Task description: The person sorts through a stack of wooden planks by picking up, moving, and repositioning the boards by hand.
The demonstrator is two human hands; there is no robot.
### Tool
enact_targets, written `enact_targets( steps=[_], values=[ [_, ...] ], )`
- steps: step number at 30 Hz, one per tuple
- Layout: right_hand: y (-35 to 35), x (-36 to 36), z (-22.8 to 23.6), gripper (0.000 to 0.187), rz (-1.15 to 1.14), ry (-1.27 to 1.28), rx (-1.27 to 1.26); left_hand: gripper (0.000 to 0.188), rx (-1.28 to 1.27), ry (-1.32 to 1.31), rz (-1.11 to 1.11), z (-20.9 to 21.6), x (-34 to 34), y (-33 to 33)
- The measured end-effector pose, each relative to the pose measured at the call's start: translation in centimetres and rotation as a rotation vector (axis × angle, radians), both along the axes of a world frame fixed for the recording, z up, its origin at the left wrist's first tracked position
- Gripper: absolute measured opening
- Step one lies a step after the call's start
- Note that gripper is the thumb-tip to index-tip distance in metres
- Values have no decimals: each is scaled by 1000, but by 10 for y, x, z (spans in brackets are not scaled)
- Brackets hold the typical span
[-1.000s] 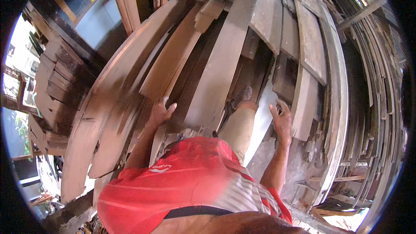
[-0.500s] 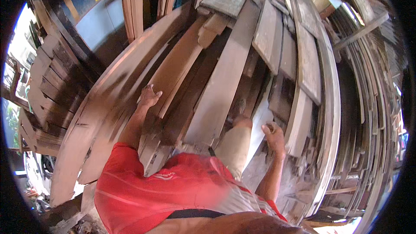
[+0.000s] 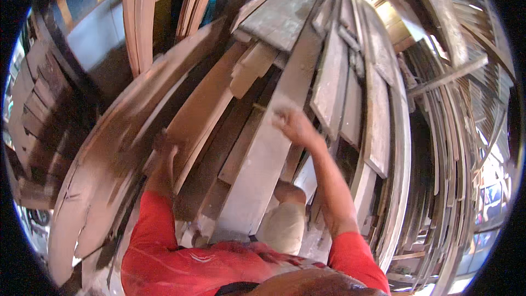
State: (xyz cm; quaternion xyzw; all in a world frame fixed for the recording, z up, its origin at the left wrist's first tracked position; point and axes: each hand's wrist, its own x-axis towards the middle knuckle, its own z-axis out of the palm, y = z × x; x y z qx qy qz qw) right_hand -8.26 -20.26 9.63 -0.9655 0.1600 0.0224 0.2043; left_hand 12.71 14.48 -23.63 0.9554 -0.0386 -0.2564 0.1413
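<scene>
My left hand is in shadow beside the lower end of a reddish-brown plank. Its thumb stands apart from the fingers, and nothing shows in it; whether it touches the wood I cannot tell. My right hand reaches over a long pale plank that slopes away from me. Motion smears its fingers, so their grip is unclear. A short piece of wood lies across the upper part of the brown plank. Above it rests a wide grey board.
More boards lean in layers on the right, near a rack of thin upright strips. A wooden frame stands at the upper left. Curved wide planks line my left side. My knee is close to the pale plank.
My right hand has swung up and leftward from beside my knee to over the pale plank. My left hand has drawn slightly lower and left. The view has shifted a little.
</scene>
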Motion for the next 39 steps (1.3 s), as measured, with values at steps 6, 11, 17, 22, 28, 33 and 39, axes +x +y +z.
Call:
enact_targets(
  steps=[6,11,17,22,28,33,39],
  values=[
    [-83,184,-71,46,-310,-399,989,75,-23,-40,82,-18,-10,-14],
    [-201,293,-130,48,-605,-776,1297,86,1,-154,99,-34,0,-27],
    [-215,337,-171,48,-1108,-1076,1499,94,134,-96,154,-24,-10,-9],
    [-266,333,-197,42,-1041,-1205,1660,101,153,-72,142,-16,-9,-9],
    [-296,340,-215,34,-967,-1107,1399,109,185,-61,122,-6,-6,-15],
    [-275,345,-213,38,-958,-1081,1561,116,204,-36,114,1,-5,-6],
    [-241,312,-212,35,-953,-1133,1560,120,255,34,161,7,-7,-13]
  ],
)
